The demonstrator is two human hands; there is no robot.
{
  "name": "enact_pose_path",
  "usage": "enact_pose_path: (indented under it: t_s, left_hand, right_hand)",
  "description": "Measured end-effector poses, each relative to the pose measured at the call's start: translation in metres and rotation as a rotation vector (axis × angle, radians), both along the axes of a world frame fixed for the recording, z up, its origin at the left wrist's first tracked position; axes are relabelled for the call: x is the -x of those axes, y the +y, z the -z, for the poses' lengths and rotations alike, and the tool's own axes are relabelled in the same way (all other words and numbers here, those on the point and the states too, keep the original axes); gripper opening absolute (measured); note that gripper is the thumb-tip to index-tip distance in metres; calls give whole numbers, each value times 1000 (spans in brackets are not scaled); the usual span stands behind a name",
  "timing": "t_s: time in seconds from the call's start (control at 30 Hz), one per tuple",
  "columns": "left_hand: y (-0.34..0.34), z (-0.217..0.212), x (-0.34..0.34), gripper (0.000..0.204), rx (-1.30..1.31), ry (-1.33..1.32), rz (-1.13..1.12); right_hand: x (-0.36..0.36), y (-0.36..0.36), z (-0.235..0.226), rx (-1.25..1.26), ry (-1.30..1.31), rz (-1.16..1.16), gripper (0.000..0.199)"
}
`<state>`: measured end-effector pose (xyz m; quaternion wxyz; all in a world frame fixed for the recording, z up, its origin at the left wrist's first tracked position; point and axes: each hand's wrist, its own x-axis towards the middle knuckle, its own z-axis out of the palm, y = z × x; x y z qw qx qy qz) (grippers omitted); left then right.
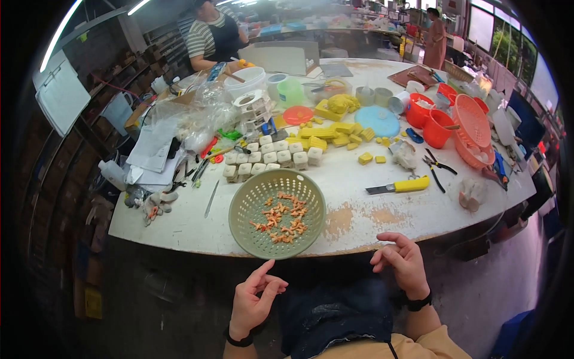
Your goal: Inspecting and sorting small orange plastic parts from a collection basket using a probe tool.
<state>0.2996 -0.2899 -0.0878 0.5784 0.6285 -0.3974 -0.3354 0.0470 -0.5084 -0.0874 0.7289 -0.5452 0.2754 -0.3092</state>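
A green-grey plastic colander (244,206) stands at the table's near edge. Many small orange, branch-like pieces (288,230) lie scattered on its bottom. Just below its near rim is my left hand (256,302), index finger stretched out, thumb apart and the other fingers loosely curled. It looks empty. To the right, in front of the table edge, I hold up my right hand (402,262) with index finger and thumb apart and nothing visible between them. The nearest tool to it is a yellow-handled utility knife (411,184) lying on the white table.
Behind the colander stand rows of white blocks (270,158); yellow clay blocks (323,133) lie beyond. Black pliers (439,170) lie right of the knife, near red buckets (438,130) and orange baskets (472,122). Papers (152,149) and plastic bags clutter the left. A person (215,36) works across the table.
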Motion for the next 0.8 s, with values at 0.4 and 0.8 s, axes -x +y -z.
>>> enact_pose_path:
  t_s: [0.4,0.8]
  left_hand:
    - [-33,86,20,46,-353,88,332]
    - [-17,257,43,81,-837,-791,337]
  right_hand:
    - [10,11,41,-81,169,-128,27]
    - [39,21,176,554,848,-287,40]
